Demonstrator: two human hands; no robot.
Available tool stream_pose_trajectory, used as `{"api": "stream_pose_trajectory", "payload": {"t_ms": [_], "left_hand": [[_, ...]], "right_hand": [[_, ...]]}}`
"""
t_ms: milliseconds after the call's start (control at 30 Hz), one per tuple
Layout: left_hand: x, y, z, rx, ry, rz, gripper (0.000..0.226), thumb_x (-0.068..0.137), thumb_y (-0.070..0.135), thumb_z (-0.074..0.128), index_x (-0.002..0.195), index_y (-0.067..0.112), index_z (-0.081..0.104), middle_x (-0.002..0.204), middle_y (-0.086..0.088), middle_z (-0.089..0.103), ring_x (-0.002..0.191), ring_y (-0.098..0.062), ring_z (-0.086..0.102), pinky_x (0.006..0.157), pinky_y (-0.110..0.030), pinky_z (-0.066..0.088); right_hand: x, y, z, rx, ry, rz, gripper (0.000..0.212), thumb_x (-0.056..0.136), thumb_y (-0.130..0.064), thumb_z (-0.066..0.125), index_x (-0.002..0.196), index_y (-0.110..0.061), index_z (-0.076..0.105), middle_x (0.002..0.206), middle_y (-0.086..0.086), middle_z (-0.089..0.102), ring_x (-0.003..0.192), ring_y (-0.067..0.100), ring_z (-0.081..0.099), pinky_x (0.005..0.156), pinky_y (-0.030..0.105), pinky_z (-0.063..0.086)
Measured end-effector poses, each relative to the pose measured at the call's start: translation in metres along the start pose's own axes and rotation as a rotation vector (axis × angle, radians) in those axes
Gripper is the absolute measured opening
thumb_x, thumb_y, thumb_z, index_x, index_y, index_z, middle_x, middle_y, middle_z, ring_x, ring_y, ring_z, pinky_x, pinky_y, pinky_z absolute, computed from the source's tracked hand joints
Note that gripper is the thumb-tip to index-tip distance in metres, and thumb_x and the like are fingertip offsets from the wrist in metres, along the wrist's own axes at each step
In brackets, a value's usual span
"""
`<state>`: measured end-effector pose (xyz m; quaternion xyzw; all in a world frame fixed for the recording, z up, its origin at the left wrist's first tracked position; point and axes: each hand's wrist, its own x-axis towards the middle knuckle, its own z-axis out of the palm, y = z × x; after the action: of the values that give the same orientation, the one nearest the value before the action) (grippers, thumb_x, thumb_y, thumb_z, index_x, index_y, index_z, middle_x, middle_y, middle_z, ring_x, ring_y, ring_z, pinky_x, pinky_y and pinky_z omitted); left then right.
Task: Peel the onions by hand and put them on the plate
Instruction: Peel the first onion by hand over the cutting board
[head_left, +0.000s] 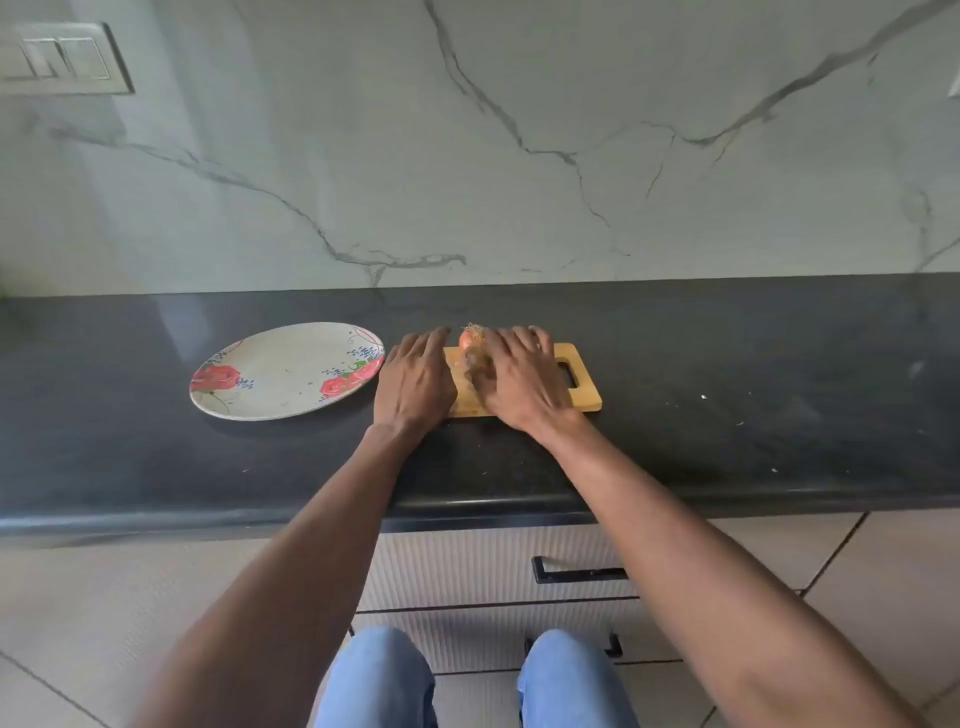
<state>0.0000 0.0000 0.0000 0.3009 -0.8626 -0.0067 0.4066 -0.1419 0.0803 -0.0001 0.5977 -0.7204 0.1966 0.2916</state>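
Note:
A small onion (469, 340) with pale skin and a tuft of dry roots sits at the back of the wooden cutting board (584, 400), between my two hands. My right hand (519, 382) lies over the board with the onion held between its blurred thumb and its forefinger. It hides most of the onion and whatever else lies beneath it. My left hand (415, 382) rests with straight fingers on the board's left end, just left of the onion. The white plate with red roses (280, 369) lies bare on the counter to the left of the board.
The black counter (753, 415) runs left to right, with a marble wall behind it and a rounded front edge. The board's handle slot points right. Drawers with black handles (576, 574) are below the counter, and my knees in blue jeans are at the bottom.

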Motion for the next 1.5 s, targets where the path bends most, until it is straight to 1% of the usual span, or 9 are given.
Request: {"api": "stream_pose_trajectory", "payload": {"t_ms": [200,300,467,633,800,933,1067,1333,1500], "left_hand": [[-0.002,-0.003,-0.001,-0.021,0.088,-0.027,0.040,0.091,-0.002,0.051,0.130,-0.001,0.060,0.118,-0.019,0.070,0.109,-0.039,0.061,0.091,-0.048,0.050],[-0.002,-0.005,0.000,-0.053,0.115,-0.057,0.039,0.092,-0.002,0.052,0.130,-0.001,0.060,0.120,-0.019,0.069,0.111,-0.039,0.061,0.093,-0.047,0.050],[-0.001,-0.007,-0.002,-0.165,0.208,-0.104,0.033,0.096,0.001,0.053,0.127,0.003,0.063,0.120,-0.016,0.069,0.111,-0.035,0.062,0.093,-0.043,0.049],[0.004,-0.015,-0.017,-0.836,0.193,-0.401,0.026,0.101,0.021,0.062,0.122,0.007,0.067,0.109,-0.004,0.073,0.087,-0.018,0.070,0.073,-0.036,0.059],[0.020,-0.032,-0.017,-1.405,-0.050,-0.593,0.035,0.098,0.018,0.064,0.128,0.000,0.063,0.111,-0.018,0.074,0.101,-0.028,0.072,0.085,-0.039,0.058],[0.024,-0.043,-0.017,-1.507,-0.085,-0.624,0.035,0.095,-0.001,0.063,0.129,-0.006,0.060,0.114,-0.018,0.073,0.103,-0.028,0.072,0.084,-0.033,0.060],[0.023,-0.044,-0.016,-1.526,-0.070,-0.670,0.026,0.092,0.000,0.066,0.118,-0.001,0.068,0.106,-0.017,0.076,0.096,-0.030,0.073,0.086,-0.034,0.061],[0.022,-0.042,-0.015,-1.548,-0.022,-0.614,0.019,0.092,0.006,0.065,0.107,0.000,0.074,0.105,-0.021,0.075,0.096,-0.033,0.072,0.082,-0.036,0.061],[0.020,-0.040,-0.017,-1.577,-0.049,-0.652,0.029,0.092,0.007,0.068,0.120,-0.001,0.067,0.110,-0.017,0.075,0.106,-0.029,0.072,0.091,-0.036,0.059]], "right_hand": [[-0.001,-0.008,0.005,0.058,0.018,-0.025,0.026,0.090,-0.030,0.059,0.106,-0.010,0.063,0.101,0.007,0.071,0.099,0.027,0.061,0.100,0.039,0.027],[-0.001,-0.007,0.009,0.059,0.053,-0.001,0.042,0.081,-0.031,0.069,0.115,-0.006,0.063,0.105,0.009,0.069,0.098,0.029,0.060,0.095,0.037,0.028],[0.001,-0.012,0.001,0.188,0.178,0.050,0.045,0.070,-0.033,0.077,0.105,-0.006,0.068,0.101,0.010,0.063,0.090,0.028,0.060,0.083,0.039,0.043],[0.014,-0.030,-0.004,0.618,0.242,0.256,0.051,0.073,-0.016,0.085,0.118,-0.007,0.063,0.118,0.010,0.057,0.097,0.022,0.061,0.082,0.040,0.057],[0.035,-0.056,0.000,0.863,0.212,0.352,0.050,0.075,-0.012,0.085,0.121,-0.013,0.064,0.114,0.004,0.065,0.100,0.014,0.063,0.084,0.033,0.058],[0.040,-0.056,0.003,1.026,0.114,0.435,0.046,0.080,-0.021,0.082,0.124,-0.018,0.067,0.114,-0.005,0.068,0.104,0.012,0.066,0.090,0.030,0.057],[0.042,-0.048,0.001,1.103,0.056,0.505,0.035,0.091,-0.029,0.071,0.124,-0.020,0.069,0.122,-0.003,0.070,0.113,0.007,0.062,0.099,0.025,0.050],[0.042,-0.044,0.003,1.284,0.047,0.568,0.033,0.088,-0.008,0.072,0.121,-0.011,0.071,0.114,0.003,0.072,0.108,0.011,0.066,0.092,0.019,0.052],[0.039,-0.044,0.001,1.304,0.050,0.556,0.034,0.087,0.000,0.070,0.119,-0.011,0.071,0.113,0.004,0.073,0.108,0.013,0.067,0.097,0.028,0.053]]}}
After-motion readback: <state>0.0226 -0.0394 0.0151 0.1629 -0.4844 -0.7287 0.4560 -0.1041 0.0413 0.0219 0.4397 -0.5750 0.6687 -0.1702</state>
